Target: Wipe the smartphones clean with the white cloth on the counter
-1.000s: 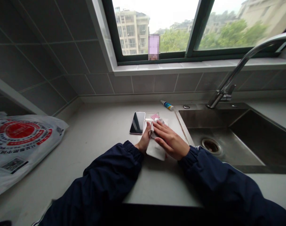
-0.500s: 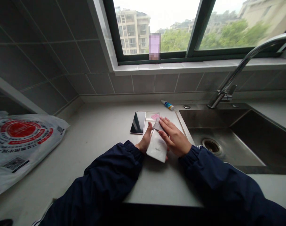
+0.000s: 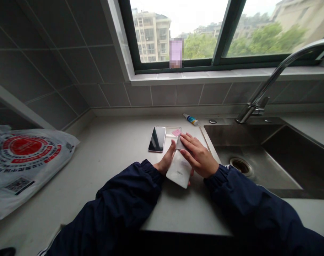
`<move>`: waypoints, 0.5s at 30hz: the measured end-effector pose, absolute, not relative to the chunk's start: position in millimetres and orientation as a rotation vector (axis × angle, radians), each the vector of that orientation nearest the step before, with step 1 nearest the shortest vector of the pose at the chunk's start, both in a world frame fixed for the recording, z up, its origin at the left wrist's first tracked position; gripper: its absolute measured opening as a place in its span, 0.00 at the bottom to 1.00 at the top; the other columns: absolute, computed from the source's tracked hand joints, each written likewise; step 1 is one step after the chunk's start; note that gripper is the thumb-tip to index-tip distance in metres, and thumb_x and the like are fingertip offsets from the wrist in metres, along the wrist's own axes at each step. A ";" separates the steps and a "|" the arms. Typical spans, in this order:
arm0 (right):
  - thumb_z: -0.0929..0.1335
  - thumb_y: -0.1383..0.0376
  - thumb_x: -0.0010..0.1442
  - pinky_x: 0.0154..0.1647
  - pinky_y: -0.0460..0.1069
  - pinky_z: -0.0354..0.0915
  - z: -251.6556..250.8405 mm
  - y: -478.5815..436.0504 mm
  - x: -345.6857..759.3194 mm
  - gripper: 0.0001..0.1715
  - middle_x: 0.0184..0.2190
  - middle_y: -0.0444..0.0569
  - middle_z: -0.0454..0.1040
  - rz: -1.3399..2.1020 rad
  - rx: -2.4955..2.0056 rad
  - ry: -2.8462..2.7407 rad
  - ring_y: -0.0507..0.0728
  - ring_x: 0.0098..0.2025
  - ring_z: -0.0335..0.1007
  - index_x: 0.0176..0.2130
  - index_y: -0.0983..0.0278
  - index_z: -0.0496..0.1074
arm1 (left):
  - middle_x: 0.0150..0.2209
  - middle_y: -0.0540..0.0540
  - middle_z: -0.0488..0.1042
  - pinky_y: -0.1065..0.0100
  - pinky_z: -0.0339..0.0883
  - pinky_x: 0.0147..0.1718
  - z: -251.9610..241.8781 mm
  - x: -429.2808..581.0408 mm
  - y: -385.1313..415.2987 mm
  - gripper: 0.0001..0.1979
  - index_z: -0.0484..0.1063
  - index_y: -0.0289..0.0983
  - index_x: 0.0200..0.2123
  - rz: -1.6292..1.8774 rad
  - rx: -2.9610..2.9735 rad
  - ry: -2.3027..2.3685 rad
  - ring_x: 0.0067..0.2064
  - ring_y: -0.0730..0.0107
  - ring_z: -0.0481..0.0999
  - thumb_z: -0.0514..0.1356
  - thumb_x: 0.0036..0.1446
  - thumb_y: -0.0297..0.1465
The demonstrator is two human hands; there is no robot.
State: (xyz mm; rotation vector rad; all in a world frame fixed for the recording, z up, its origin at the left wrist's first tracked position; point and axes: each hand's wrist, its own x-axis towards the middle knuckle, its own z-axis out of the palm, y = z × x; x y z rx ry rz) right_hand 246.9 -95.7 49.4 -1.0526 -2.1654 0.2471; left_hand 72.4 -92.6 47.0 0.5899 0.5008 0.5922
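A white smartphone (image 3: 179, 171) lies back-up on the counter between my hands, its upper end covered. My left hand (image 3: 165, 159) holds its left edge, thumb raised. My right hand (image 3: 198, 156) lies across the upper end, fingers pressing a small grey-white cloth (image 3: 179, 144) against the phone. Just left of my fingers, a black-screened smartphone (image 3: 157, 139) lies apart from my hands. Beyond my right fingertips is a clear film sheet (image 3: 170, 130) with a pink tab (image 3: 176, 132), partly hidden by the cloth.
A small blue-and-white tube (image 3: 190, 119) lies at the counter's back edge. The steel sink (image 3: 247, 153) and its arched faucet (image 3: 254, 106) stand to the right. A white plastic bag (image 3: 26, 156) with red print lies at the counter's left.
My right hand has drawn back from the white phone's middle toward its upper end. The cloth is now bunched there, leaving more of the phone's back in view.
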 end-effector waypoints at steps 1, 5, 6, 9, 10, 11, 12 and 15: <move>0.63 0.53 0.72 0.71 0.72 0.54 49.4 -96.0 246.7 0.32 0.70 0.61 0.63 0.248 -1.045 -2.167 0.71 0.74 0.53 0.69 0.63 0.65 | 0.41 0.33 0.82 0.54 0.73 0.48 45.3 71.5 -92.1 0.44 0.69 0.32 0.65 0.599 0.585 0.489 0.44 0.49 0.83 0.34 0.68 0.57; 0.63 0.53 0.72 0.70 0.72 0.56 50.2 -97.6 245.1 0.30 0.67 0.60 0.67 0.244 -0.978 -2.179 0.70 0.73 0.55 0.66 0.63 0.68 | 0.42 0.32 0.82 0.52 0.73 0.47 34.9 66.3 -87.0 0.47 0.66 0.31 0.67 0.492 0.662 0.379 0.42 0.46 0.84 0.37 0.65 0.61; 0.63 0.53 0.72 0.71 0.71 0.56 50.9 -98.0 244.6 0.29 0.66 0.60 0.69 0.244 -0.957 -2.181 0.70 0.73 0.55 0.65 0.63 0.69 | 0.41 0.31 0.82 0.53 0.74 0.45 33.0 65.6 -85.7 0.48 0.65 0.30 0.67 0.468 0.678 0.360 0.40 0.47 0.84 0.38 0.64 0.62; 0.64 0.54 0.72 0.70 0.69 0.59 54.0 -99.3 243.4 0.27 0.63 0.60 0.72 0.251 -0.906 -2.184 0.69 0.71 0.58 0.62 0.64 0.72 | 0.35 0.33 0.82 0.57 0.74 0.37 31.0 66.6 -83.7 0.48 0.68 0.28 0.65 0.512 0.651 0.423 0.34 0.51 0.83 0.38 0.64 0.62; 0.64 0.55 0.72 0.70 0.69 0.60 55.2 -99.7 243.1 0.26 0.62 0.60 0.73 0.255 -0.891 -2.187 0.69 0.71 0.59 0.62 0.64 0.73 | 0.33 0.34 0.82 0.58 0.74 0.36 31.4 67.6 -83.8 0.47 0.69 0.28 0.64 0.533 0.629 0.464 0.32 0.52 0.82 0.38 0.65 0.61; 0.64 0.55 0.72 0.69 0.68 0.61 56.3 -100.2 242.7 0.25 0.61 0.60 0.74 0.259 -0.874 -2.191 0.69 0.71 0.60 0.61 0.64 0.74 | 0.32 0.35 0.81 0.58 0.74 0.35 32.0 68.7 -84.1 0.46 0.70 0.29 0.63 0.551 0.608 0.500 0.31 0.53 0.82 0.38 0.65 0.61; 0.64 0.56 0.72 0.69 0.68 0.61 57.2 -100.7 242.4 0.25 0.61 0.60 0.75 0.262 -0.857 -2.196 0.68 0.70 0.61 0.61 0.65 0.74 | 0.31 0.36 0.81 0.58 0.74 0.34 32.5 69.7 -84.6 0.45 0.70 0.30 0.62 0.569 0.592 0.523 0.30 0.53 0.82 0.38 0.66 0.61; 0.64 0.57 0.72 0.70 0.67 0.61 58.3 -102.4 241.4 0.23 0.59 0.60 0.76 0.267 -0.810 -2.215 0.68 0.69 0.63 0.59 0.66 0.75 | 0.31 0.37 0.81 0.58 0.74 0.34 31.6 70.8 -86.2 0.43 0.70 0.32 0.63 0.616 0.566 0.527 0.29 0.54 0.82 0.42 0.66 0.60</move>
